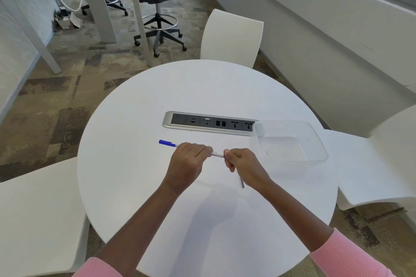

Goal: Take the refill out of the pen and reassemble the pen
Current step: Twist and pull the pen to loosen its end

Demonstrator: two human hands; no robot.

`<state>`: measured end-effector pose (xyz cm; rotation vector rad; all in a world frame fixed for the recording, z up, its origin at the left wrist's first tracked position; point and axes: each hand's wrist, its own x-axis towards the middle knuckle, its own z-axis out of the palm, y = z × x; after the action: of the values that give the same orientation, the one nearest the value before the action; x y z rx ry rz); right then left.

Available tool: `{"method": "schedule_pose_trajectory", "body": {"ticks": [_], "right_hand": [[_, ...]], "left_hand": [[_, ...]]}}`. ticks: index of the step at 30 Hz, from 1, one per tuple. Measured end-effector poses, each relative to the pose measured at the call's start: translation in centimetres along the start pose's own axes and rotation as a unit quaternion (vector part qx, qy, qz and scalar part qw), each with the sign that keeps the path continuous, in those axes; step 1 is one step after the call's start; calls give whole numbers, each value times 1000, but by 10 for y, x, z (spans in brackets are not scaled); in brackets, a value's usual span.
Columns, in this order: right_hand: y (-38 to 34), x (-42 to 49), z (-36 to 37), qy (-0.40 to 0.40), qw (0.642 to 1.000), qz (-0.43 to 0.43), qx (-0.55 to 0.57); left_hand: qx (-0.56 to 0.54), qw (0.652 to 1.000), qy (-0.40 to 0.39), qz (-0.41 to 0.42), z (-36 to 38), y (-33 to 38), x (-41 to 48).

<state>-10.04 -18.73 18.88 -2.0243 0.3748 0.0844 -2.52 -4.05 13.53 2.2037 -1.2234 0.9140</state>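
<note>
A white pen (216,154) with a blue cap (167,143) is held level above the round white table (135,186). My left hand (188,162) grips the barrel near its middle, the capped end sticking out to the left. My right hand (242,164) pinches the pen's right end with curled fingers. A thin bluish refill (242,182) pokes down out of my right hand below the palm. The joint between barrel and tip is hidden by my fingers.
A clear plastic container (290,141) sits to the right of my hands. A silver socket strip (209,122) is set into the table behind the pen. White chairs (231,38) stand around the table.
</note>
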Motion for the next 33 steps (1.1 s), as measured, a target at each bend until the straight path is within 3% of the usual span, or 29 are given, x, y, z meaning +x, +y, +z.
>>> {"method": "schedule_pose_trajectory", "body": {"ticks": [3, 6, 10, 12, 17, 20, 23, 25, 27, 30, 33], "right_hand": [[-2, 2, -1, -45, 981, 99, 161], [-2, 3, 0, -55, 977, 108, 173], [3, 0, 2, -1, 1000, 10, 19], [9, -1, 5, 30, 993, -73, -93], [22, 0, 9, 132, 905, -257, -312], [21, 2, 5, 175, 864, -294, -370], [21, 4, 3, 180, 849, -302, -393], [20, 4, 3, 171, 866, -291, -369], [16, 1, 4, 146, 904, -261, -307], [9, -4, 2, 63, 963, -166, -200], [6, -6, -1, 25, 990, -78, -115]], "left_hand": [[9, 1000, -6, -1, -1, 1, 2], [12, 1000, -10, -5, -2, 1, 3], [12, 1000, -14, -12, -3, -2, 0], [11, 1000, -12, -18, -4, -3, -1], [10, 1000, -7, -14, -7, -2, 0], [3, 1000, -3, -16, -5, -2, -1], [-5, 1000, -2, -12, -4, -1, -1], [-5, 1000, 0, -9, -4, -1, -2], [-1, 1000, 0, -9, -4, 0, -1], [11, 1000, -2, -10, -5, 2, 0], [13, 1000, -1, -12, -7, 2, 1]]}}
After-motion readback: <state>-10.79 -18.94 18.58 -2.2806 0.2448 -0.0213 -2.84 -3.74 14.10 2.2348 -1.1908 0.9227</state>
